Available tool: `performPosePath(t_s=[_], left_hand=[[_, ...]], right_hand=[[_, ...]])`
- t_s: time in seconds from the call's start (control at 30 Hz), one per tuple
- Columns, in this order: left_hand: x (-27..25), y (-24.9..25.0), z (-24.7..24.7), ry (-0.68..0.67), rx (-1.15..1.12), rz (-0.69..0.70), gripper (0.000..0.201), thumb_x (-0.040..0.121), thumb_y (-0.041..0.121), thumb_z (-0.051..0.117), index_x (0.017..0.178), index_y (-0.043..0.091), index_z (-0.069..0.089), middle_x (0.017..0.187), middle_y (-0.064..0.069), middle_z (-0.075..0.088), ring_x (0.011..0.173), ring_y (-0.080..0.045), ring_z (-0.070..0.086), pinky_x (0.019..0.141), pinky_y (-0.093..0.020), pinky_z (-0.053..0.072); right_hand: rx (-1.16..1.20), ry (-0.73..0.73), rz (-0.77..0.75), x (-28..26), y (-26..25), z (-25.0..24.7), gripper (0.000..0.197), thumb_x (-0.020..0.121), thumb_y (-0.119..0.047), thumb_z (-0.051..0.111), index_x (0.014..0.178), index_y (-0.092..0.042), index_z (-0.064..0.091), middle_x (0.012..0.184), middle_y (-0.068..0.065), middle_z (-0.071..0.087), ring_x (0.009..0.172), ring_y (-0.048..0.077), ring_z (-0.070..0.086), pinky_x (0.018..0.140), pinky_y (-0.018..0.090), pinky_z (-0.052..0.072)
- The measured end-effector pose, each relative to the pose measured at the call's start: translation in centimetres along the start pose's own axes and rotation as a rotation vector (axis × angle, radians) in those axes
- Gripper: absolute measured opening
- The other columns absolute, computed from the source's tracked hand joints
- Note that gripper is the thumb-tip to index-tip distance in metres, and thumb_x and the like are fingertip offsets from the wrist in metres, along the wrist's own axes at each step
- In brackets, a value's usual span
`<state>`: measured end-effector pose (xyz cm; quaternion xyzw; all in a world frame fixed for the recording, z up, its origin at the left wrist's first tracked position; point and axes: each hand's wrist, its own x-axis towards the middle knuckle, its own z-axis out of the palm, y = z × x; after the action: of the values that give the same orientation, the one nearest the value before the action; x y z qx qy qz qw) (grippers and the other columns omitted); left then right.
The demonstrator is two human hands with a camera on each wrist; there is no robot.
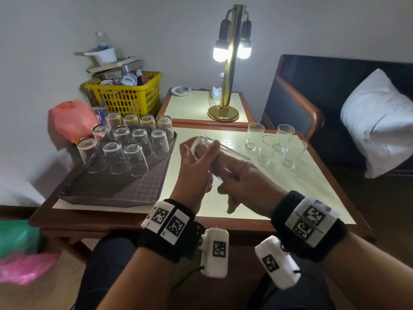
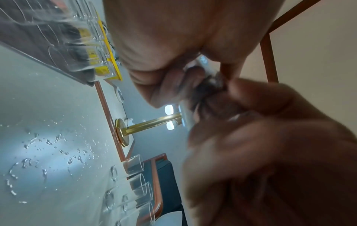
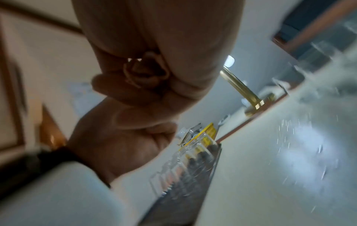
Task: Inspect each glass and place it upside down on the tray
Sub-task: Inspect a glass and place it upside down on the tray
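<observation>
Glasses: eleven inverted [image 1: 136,158] on tray [image 1: 116,191], four upright [image 1: 269,148]; one glass [image 1: 202,145] in both-hand grip [image 1: 194,166].

Lots of clutter around here. A brass lamp [image 1: 230,63] with two lit bulbs stands on a smaller side table [image 1: 196,106] beyond the hands, next to a little white dish [image 1: 181,90]. Off to the far left of the hands there's a yellow basket [image 1: 125,95] crammed with odds and ends, a white tub and a water bottle [image 1: 102,41] perched on the stuff piled above it. A red plastic bag [image 1: 69,119] slumps in front of the basket. To the right, a white pillow [image 1: 377,121] sits on a dark wood-armed chair [image 1: 312,95]. Water droplets [image 2: 48,152] speckle the surface [image 1: 312,186]. Pink and green bags [image 1: 20,253] lie on the floor, near left.
</observation>
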<state>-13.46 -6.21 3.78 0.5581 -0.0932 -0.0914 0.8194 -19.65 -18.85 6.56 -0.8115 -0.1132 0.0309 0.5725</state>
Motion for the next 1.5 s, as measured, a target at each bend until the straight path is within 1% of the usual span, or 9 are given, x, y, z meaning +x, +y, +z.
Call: performPosePath(t_s=[0.17,0.37,0.53,0.63,0.87,1.07,1.3,1.4,1.5], left_hand=[[0.1,0.1,0.1,0.088,0.035,-0.070,0.053,0.095,0.043,0.071,0.137,0.040,0.039,0.105,-0.022,0.058,0.080,-0.016,0.067,0.050,-0.025,0.043],[-0.5,-0.3,0.6,-0.001,-0.134,0.069,0.026,0.094,0.031,0.072,0.108,0.044,0.054,0.107,-0.009,0.062,0.096,-0.027,0.069,0.077,-0.043,0.058],[0.3,1.4,0.9,-0.030,0.078,-0.009,0.026,0.099,0.038,0.065,0.113,0.045,0.044,0.090,-0.007,0.057,0.050,-0.005,0.050,0.043,-0.024,0.037],[0.2,1.5,1.3,0.018,0.095,0.006,0.028,0.099,0.039,0.066,0.103,0.050,0.040,0.084,-0.002,0.052,0.054,-0.004,0.052,0.044,-0.024,0.038],[-0.4,0.0,1.5,-0.014,-0.087,0.098,0.040,0.092,0.040,0.071,0.121,0.034,0.044,0.113,-0.008,0.062,0.093,-0.022,0.072,0.073,-0.040,0.058],[-0.3,0.6,1.1,0.049,0.092,-0.025,0.033,0.096,0.046,0.067,0.108,0.053,0.037,0.099,-0.009,0.057,0.065,-0.009,0.055,0.045,-0.024,0.041],[-0.7,0.6,2.1,-0.022,-0.079,0.152,0.032,0.091,0.034,0.071,0.112,0.039,0.047,0.111,-0.009,0.059,0.099,-0.028,0.067,0.081,-0.048,0.059],[-0.1,0.5,2.1,-0.046,-0.033,0.060,0.045,0.094,0.035,0.072,0.127,0.031,0.042,0.111,-0.012,0.059,0.089,-0.025,0.069,0.066,-0.035,0.061],[0.4,0.8,1.7,0.020,0.057,-0.018,0.047,0.097,0.041,0.068,0.132,0.036,0.038,0.108,-0.008,0.058,0.075,-0.013,0.059,0.046,-0.020,0.045]], right_hand=[[-0.751,-0.017,-0.252,0.6,1.5,0.1,0.077,0.088,0.005,0.059,0.152,-0.033,0.042,0.156,-0.009,0.044,0.115,0.017,0.067,0.082,0.005,0.048],[0.472,-0.068,0.056,-0.2,-0.3,0.0,0.056,0.089,0.021,0.054,0.133,-0.014,0.058,0.068,0.006,0.057,0.038,0.012,0.049,0.043,0.032,0.055],[-0.490,0.105,-0.140,0.0,-0.1,-0.8,0.082,0.087,0.009,0.059,0.152,-0.037,0.040,0.154,-0.018,0.042,0.106,0.018,0.069,0.075,0.015,0.057],[-0.790,0.081,-0.274,0.1,0.3,-0.5,0.080,0.087,0.005,0.059,0.154,-0.032,0.038,0.161,-0.019,0.029,0.125,0.016,0.061,0.096,0.014,0.046],[0.448,-0.109,0.089,-0.4,-0.9,-1.5,0.058,0.092,0.015,0.056,0.137,-0.022,0.053,0.071,0.001,0.064,0.041,0.012,0.052,0.048,0.033,0.057],[-0.703,0.031,-0.214,0.1,0.8,-0.5,0.082,0.085,0.009,0.057,0.152,-0.035,0.042,0.160,-0.024,0.026,0.133,0.012,0.054,0.096,0.031,0.057],[0.577,-0.154,0.048,-0.7,-0.8,-1.5,0.072,0.084,0.013,0.059,0.144,-0.026,0.051,0.105,0.021,0.058,0.042,0.011,0.046,0.044,0.029,0.054],[0.316,-0.107,0.044,-0.6,-0.7,-2.0,0.069,0.090,0.009,0.059,0.146,-0.030,0.049,0.111,0.021,0.065,0.048,0.016,0.054,0.051,0.036,0.057],[-0.460,0.021,-0.141,-0.1,0.2,-1.3,0.083,0.089,0.011,0.057,0.155,-0.035,0.036,0.159,-0.006,0.040,0.114,0.018,0.066,0.076,0.009,0.054]])
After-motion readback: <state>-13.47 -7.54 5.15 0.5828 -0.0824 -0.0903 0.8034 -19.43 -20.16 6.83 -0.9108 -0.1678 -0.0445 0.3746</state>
